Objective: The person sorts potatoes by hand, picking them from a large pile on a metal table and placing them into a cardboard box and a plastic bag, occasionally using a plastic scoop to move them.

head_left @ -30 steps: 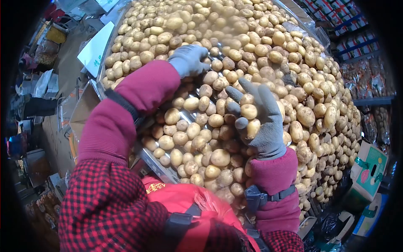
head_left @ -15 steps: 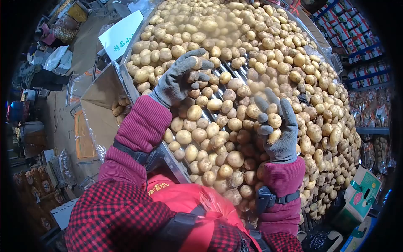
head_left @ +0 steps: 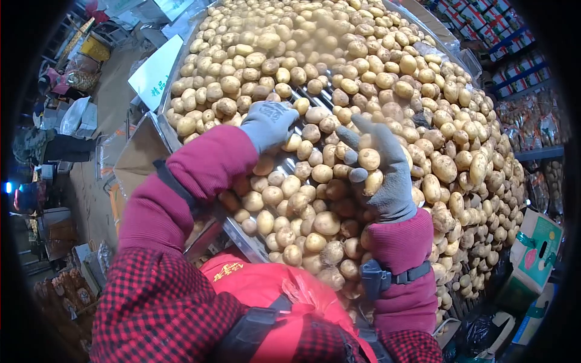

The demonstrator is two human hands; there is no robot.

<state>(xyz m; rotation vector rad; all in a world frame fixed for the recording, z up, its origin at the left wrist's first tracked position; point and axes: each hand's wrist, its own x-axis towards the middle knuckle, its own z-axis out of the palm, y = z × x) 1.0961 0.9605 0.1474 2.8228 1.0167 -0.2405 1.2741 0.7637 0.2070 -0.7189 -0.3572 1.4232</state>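
Observation:
My right hand (head_left: pixel 390 172), in a grey work glove, is cupped with its fingers curled around two potatoes (head_left: pixel 369 159), above the pile. My left hand (head_left: pixel 268 125), gloved the same way, is turned back-up over the left part of the sorting table. Its fingers curl down and out of sight, so what they hold is hidden. A potato (head_left: pixel 301 106) lies right by its knuckles. Loose potatoes (head_left: pixel 327 224) of mixed sizes, some brown with soil, cover the table around both hands. Metal rollers (head_left: pixel 321 100) show through a gap between them.
Left of the table stands an open cardboard box (head_left: pixel 142 154) with a plastic liner. A white sign (head_left: pixel 154 72) with green writing leans above it. A metal edge (head_left: pixel 245 240) runs close to my body. At right is a green carton (head_left: pixel 535 248); shelves with packed goods stand behind.
My left hand has turned from palm-in, with small potatoes in its fingers, to back-up and lower. My right hand has shifted slightly left, still holding its potatoes. The view has shifted a little.

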